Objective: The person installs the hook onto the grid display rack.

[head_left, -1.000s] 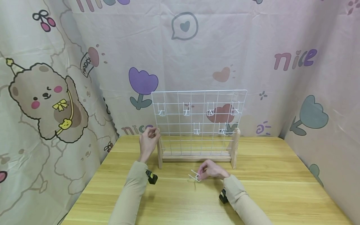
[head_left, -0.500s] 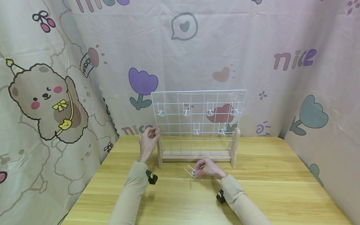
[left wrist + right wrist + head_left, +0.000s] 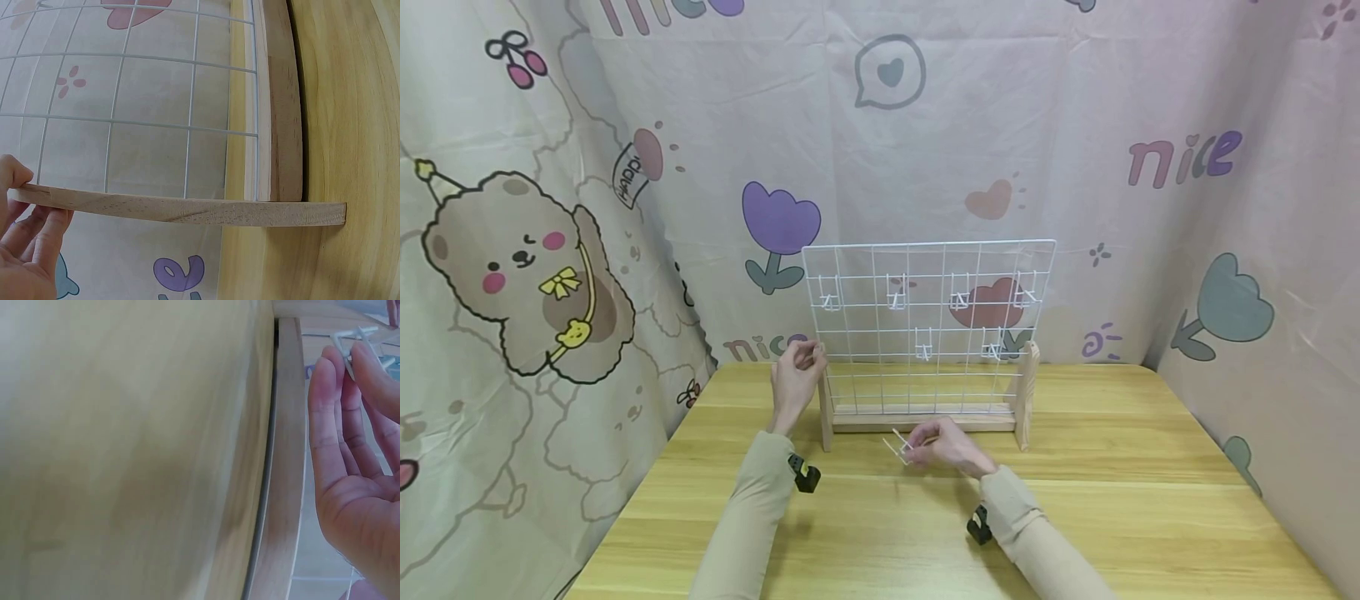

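A white wire grid panel [image 3: 936, 331] stands upright in a wooden base, with several white wire hooks [image 3: 959, 300] hung on it in two rows. My left hand [image 3: 794, 383] pinches the upper end of the left wooden side post [image 3: 187, 209] between thumb and fingers. In front of the base's crossbar, my right hand [image 3: 946, 447] pinches a loose white wire hook [image 3: 896, 452] above the tabletop. Its two prongs point up and to the left, apart from the grid. The right wrist view shows part of this wire hook [image 3: 337, 345] between thumb and fingertips.
The wooden crossbar [image 3: 925, 423] runs low between the side posts, and the right post [image 3: 1026, 400] is untouched. Beneath everything lies a wood-grain table [image 3: 1150, 500]. A printed curtain [image 3: 925, 167] hangs close behind the stand and at both sides.
My right hand has moved left and slightly away from me, carrying the wire hook nearer the crossbar. The left hand stays on the side post.
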`<control>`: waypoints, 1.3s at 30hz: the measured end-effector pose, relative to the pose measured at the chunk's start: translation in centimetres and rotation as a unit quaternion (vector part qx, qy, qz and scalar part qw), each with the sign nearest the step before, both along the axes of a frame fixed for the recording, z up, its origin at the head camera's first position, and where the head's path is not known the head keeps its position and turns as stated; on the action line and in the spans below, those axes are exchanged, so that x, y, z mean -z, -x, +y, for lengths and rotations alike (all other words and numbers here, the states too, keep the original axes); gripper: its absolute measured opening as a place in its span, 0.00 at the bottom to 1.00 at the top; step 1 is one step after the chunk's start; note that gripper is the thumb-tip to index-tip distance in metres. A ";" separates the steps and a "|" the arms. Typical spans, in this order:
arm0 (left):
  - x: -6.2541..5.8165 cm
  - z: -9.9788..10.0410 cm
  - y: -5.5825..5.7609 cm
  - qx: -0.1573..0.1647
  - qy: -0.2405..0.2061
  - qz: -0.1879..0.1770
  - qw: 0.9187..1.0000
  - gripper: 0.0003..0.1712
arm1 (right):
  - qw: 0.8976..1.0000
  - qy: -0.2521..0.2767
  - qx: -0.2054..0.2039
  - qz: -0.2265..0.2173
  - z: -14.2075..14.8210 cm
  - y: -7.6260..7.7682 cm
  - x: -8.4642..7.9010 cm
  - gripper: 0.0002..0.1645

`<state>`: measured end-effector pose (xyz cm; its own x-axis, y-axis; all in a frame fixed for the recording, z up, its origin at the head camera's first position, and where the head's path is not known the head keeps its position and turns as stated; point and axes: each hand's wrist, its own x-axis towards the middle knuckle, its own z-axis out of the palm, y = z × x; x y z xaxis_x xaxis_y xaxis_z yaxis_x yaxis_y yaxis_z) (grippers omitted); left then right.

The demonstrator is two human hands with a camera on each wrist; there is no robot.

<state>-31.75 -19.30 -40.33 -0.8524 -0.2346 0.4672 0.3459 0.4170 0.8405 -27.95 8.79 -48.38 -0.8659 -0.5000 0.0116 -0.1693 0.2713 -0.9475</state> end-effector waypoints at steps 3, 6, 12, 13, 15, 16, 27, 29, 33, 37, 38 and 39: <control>0.0 0.0 -0.1 0.001 -0.001 0.000 1.000 0.16 | 1.000 0.017 0.005 -0.014 -0.4 0.1 -0.2 0.11; 0.0 0.1 -0.1 0.000 -0.001 0.002 1.000 0.15 | 0.999 0.035 0.017 -0.024 -0.7 0.2 -0.4 0.12; 0.0 0.2 0.0 -0.004 0.000 0.010 1.000 0.15 | 0.995 0.089 0.030 -0.029 -1.3 0.3 -0.8 0.16; 0.0 0.2 0.0 -0.005 0.001 0.011 1.000 0.15 | 0.994 0.098 0.031 -0.029 -1.3 0.3 -0.9 0.17; 0.0 0.2 0.0 -0.005 0.002 0.010 1.000 0.15 | 0.993 0.113 0.036 -0.028 -1.4 0.3 -1.0 0.16; -0.1 0.2 0.0 -0.005 0.001 0.010 1.000 0.15 | 0.992 0.118 0.041 -0.028 -1.5 0.3 -1.1 0.16; 0.0 0.2 0.0 -0.003 -0.002 0.006 1.000 0.16 | 0.980 0.170 0.092 -0.036 -1.4 0.4 -1.2 0.21; 0.0 0.1 0.0 -0.002 -0.003 0.005 1.000 0.16 | 0.979 0.174 0.101 -0.035 -1.4 0.4 -1.2 0.22; 0.0 0.1 0.0 0.000 -0.005 0.004 1.000 0.16 | 0.974 0.187 0.120 -0.039 -1.4 0.4 -1.3 0.21; 0.0 0.1 0.0 0.000 -0.006 0.003 1.000 0.16 | 0.969 0.202 0.137 -0.042 -1.6 0.5 -1.4 0.18; 0.0 0.1 0.0 0.001 -0.007 0.003 1.000 0.16 | 0.968 0.204 0.140 -0.041 -1.7 0.5 -1.4 0.18; 0.0 0.1 0.0 0.001 -0.008 0.004 1.000 0.16 | 0.966 0.209 0.144 -0.040 -1.8 0.6 -1.4 0.17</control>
